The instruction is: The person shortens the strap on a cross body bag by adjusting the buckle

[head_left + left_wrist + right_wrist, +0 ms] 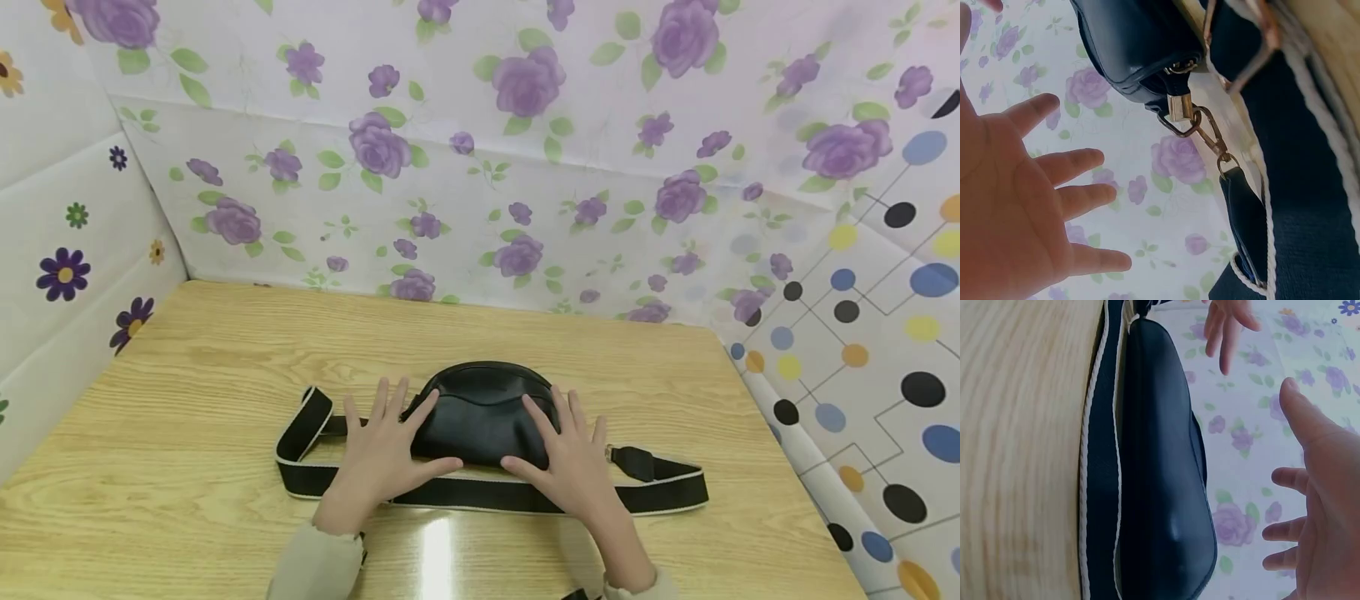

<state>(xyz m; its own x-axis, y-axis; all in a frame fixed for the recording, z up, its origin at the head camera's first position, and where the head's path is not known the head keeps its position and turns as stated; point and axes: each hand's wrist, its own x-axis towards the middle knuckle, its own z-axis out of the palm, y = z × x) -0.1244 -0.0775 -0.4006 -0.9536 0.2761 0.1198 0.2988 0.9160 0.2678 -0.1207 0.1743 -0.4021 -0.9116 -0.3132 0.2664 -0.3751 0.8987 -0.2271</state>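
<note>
A black half-moon bag [480, 425] lies on the wooden table, its wide black strap [480, 493] with white edging stretched in front and looped at both sides. My left hand [384, 454] hovers over the bag's left end, fingers spread, holding nothing. Over the right end, my right hand [573, 462] is likewise spread and grips nothing. The left wrist view shows a gap between the left hand [1019, 200] and the bag [1141, 50], whose gold clasp [1210, 134] joins it to the strap. In the right wrist view, the right hand [1329, 506] is apart from the bag [1166, 469].
The wood-grain table [225, 350] extends around the bag. Behind it hangs a white sheet [450, 192] with purple roses. A daisy-patterned sheet [75, 267] borders the left, and a dotted sheet [862, 400] the right.
</note>
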